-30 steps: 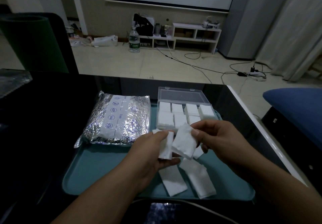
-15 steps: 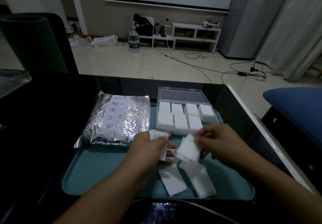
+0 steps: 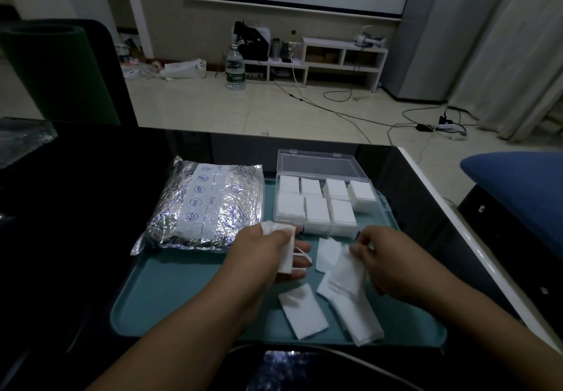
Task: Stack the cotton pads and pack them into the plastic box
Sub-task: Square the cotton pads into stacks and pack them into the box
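A clear plastic box (image 3: 316, 163) with its lid open stands at the back of a teal tray (image 3: 182, 293); its compartments hold several stacks of white cotton pads (image 3: 316, 208). My left hand (image 3: 259, 253) grips a small stack of pads (image 3: 286, 261) just in front of the box. My right hand (image 3: 384, 256) pinches a single pad (image 3: 345, 272) low over the tray. Loose pads (image 3: 303, 311) lie on the tray below both hands, one more (image 3: 327, 252) beside the held pad.
A silver foil pouch (image 3: 210, 205) lies on the tray's left half. The tray sits on a black glossy table (image 3: 91, 208) whose white right edge (image 3: 475, 256) is close. A dark device (image 3: 286, 369) lies at the near edge. A blue cushion (image 3: 518, 189) is at the right.
My right hand has lowered its pad from chest height down and to the right, onto the loose pads. My left hand has stayed in place with its stack.
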A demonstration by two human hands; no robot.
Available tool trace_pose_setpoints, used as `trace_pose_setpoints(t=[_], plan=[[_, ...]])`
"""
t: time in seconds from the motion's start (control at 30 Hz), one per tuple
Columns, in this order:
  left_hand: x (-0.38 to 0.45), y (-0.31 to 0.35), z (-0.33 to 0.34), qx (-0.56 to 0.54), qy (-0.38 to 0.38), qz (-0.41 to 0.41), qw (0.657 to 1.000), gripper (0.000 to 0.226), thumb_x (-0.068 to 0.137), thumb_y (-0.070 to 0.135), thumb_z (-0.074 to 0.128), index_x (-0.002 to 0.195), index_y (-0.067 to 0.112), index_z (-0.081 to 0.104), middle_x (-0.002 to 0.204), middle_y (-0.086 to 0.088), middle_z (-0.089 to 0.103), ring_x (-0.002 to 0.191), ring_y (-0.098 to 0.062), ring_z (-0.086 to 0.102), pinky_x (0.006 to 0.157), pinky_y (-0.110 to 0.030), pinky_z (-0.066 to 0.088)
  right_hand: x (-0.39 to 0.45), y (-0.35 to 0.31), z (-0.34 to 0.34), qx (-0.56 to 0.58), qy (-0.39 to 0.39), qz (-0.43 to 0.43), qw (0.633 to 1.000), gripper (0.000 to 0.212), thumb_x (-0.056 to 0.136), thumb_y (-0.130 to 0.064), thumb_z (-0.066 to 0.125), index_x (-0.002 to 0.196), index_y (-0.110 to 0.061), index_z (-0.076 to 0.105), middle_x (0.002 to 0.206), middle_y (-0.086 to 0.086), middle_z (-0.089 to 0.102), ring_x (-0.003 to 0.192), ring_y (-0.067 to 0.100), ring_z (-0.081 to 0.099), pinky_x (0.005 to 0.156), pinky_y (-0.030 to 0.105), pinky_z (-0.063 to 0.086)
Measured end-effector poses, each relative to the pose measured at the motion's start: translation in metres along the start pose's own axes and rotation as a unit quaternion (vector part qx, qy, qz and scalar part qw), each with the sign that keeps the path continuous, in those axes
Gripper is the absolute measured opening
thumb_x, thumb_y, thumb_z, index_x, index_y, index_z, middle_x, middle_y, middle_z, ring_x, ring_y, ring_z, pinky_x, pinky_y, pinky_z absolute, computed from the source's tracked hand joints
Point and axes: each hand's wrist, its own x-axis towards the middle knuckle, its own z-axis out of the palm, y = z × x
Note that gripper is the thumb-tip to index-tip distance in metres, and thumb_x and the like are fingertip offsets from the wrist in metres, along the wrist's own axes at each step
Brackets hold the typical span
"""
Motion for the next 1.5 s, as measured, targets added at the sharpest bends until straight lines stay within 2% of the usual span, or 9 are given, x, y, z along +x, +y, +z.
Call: trace_pose_setpoints(t=[0.1,0.2,0.37,0.53,0.7,0.97,1.1,1.27,1.5], plan=[[-0.001,-0.002,0.003,0.007,-0.01,-0.02,1.0,0.018,0.101,0.008,0.046,0.099,0.005,0.064,0.077,-0.014,0.073,0.064,-0.025,0.067,0.062,-0.035,0.058,-0.002,-0.002,0.004,-0.09,0.092,-0.032,0.991,0.022,0.095,-0.046,0.049,0.088,-0.027,0.056,0.079,-0.003,0.063,0.073,0.016,0.062,0.073,0.039,0.055],[0.0,-0.003,0.004,0.019,-0.013,-0.029,0.999,0.019,0.102,0.009,0.045,0.103,0.005,0.064,0.083,-0.017,0.074,0.067,-0.027,0.068,0.063,-0.036,0.058,-0.004,-0.008,0.006,-0.106,0.15,-0.085,0.979,0.025,0.094,-0.048,0.05,0.08,-0.027,0.053,0.073,-0.006,0.057,0.068,0.01,0.055,0.065,0.03,0.048],[0.002,-0.002,0.003,0.013,0.001,-0.028,1.0,0.022,0.102,0.008,0.043,0.102,0.006,0.065,0.079,-0.013,0.074,0.071,-0.028,0.066,0.076,-0.045,0.057,0.0,-0.009,-0.001,0.153,0.065,-0.074,0.983,0.033,0.098,-0.035,0.051,0.075,-0.013,0.06,0.055,0.002,0.062,0.047,0.011,0.055,0.054,0.027,0.044],[0.001,-0.003,0.005,0.027,0.004,-0.039,0.999,0.019,0.101,0.007,0.046,0.096,0.01,0.064,0.086,-0.015,0.069,0.069,-0.025,0.066,0.07,-0.042,0.059,-0.009,-0.014,-0.007,0.358,0.001,-0.039,0.933,0.032,0.1,-0.027,0.048,0.085,-0.002,0.06,0.054,0.008,0.059,0.044,0.018,0.052,0.041,0.019,0.04],[-0.002,-0.002,0.005,0.011,-0.034,-0.048,0.998,0.011,0.097,0.011,0.056,0.098,0.008,0.067,0.082,-0.01,0.073,0.059,-0.018,0.068,0.044,-0.024,0.051,-0.009,-0.017,-0.004,0.337,0.027,-0.051,0.94,0.029,0.098,-0.026,0.052,0.084,-0.003,0.061,0.055,0.007,0.062,0.045,0.017,0.054,0.044,0.018,0.041],[-0.002,-0.004,0.002,0.0,-0.044,-0.041,0.998,0.022,0.089,0.003,0.066,0.11,0.004,0.067,0.1,-0.014,0.074,0.073,-0.02,0.071,0.055,-0.027,0.055,-0.015,-0.024,-0.003,0.368,0.024,-0.077,0.926,0.026,0.091,-0.033,0.06,0.094,-0.008,0.064,0.067,0.006,0.07,0.051,0.017,0.063,0.044,0.025,0.044],[-0.005,0.002,0.004,-0.04,-0.026,-0.05,0.998,0.017,0.097,0.014,0.057,0.104,0.002,0.067,0.091,-0.016,0.075,0.069,-0.023,0.073,0.055,-0.035,0.06,-0.015,-0.023,-0.005,0.401,0.065,-0.096,0.909,0.007,0.087,-0.004,0.067,0.093,-0.002,0.068,0.071,0.012,0.069,0.046,0.005,0.057,0.045,0.014,0.042],[-0.007,0.006,0.003,-0.058,-0.058,-0.089,0.993,0.028,0.102,0.023,0.046,0.106,0.003,0.065,0.098,-0.024,0.072,0.072,-0.031,0.071,0.058,-0.038,0.061,-0.017,-0.022,-0.014,0.475,0.068,-0.111,0.87,0.008,0.085,-0.001,0.066,0.087,-0.007,0.071,0.071,0.006,0.072,0.053,0.002,0.06,0.048,0.011,0.043],[-0.007,0.004,0.004,-0.054,-0.141,-0.132,0.98,0.049,0.102,0.046,0.035,0.123,0.012,0.062,0.099,-0.025,0.072,0.071,-0.035,0.07,0.06,-0.037,0.058,-0.018,-0.035,0.003,0.357,0.048,-0.2,0.911,0.006,0.083,-0.006,0.072,0.082,-0.012,0.071,0.075,0.006,0.068,0.062,0.013,0.065,0.056,0.021,0.051]])
